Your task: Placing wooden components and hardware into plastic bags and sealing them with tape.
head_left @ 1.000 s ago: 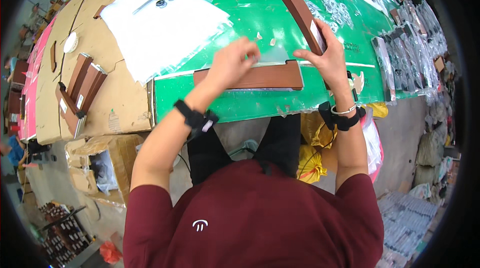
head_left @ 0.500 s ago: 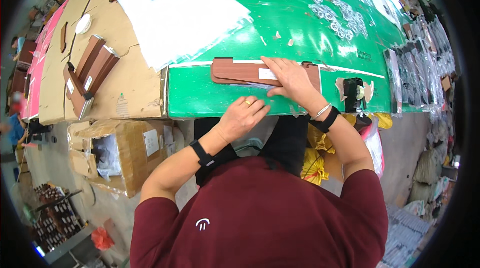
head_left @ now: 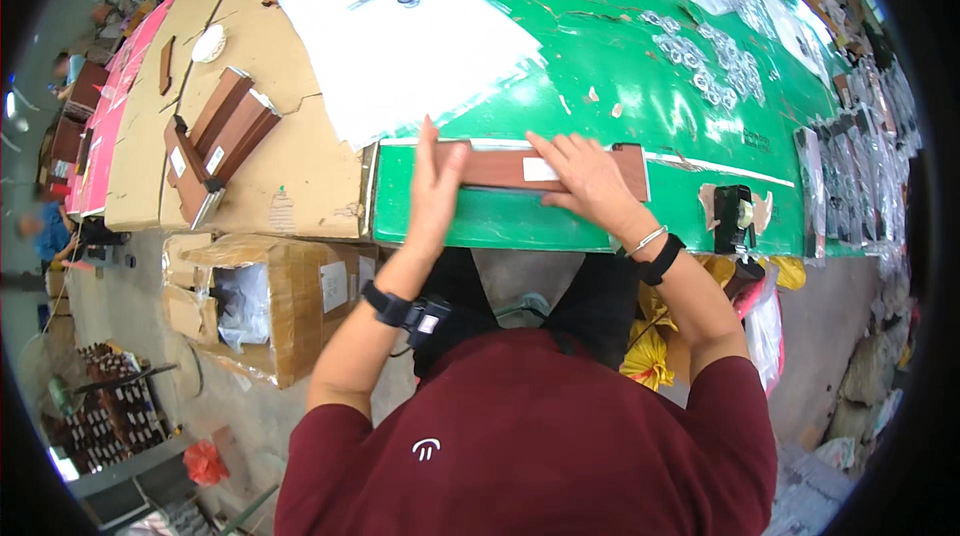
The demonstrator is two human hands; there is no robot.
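Pressing down: right hand (head_left: 590, 181) lies flat on the brown strip (head_left: 500, 168), fingers spread and pointing left across its middle, partly covering a pale label there. Left hand (head_left: 435, 191) rests its fingers close together and straight over the strip's left end; no pinch, nothing gripped. The strip lies lengthwise near the front edge of the green table (head_left: 620, 76), its right end bare and squared off.

Risks, as I judge them: with flat palms alone the strip could skid on the smooth green surface if one hand pushes harder than the other, and it sits close enough to the edge to tip off toward the person's lap.

Around: white plastic sheets (head_left: 410, 36) lie just behind the left hand, their near corner almost touching the strip; a sliding strip would ruck them. A black tape dispenser (head_left: 735, 216) stands well to the right. Small metal rings (head_left: 700, 56) are scattered further back. On cardboard (head_left: 290, 156) to the left, more brown pieces (head_left: 215, 141) are stacked. An open carton (head_left: 260, 296) sits on the floor below.
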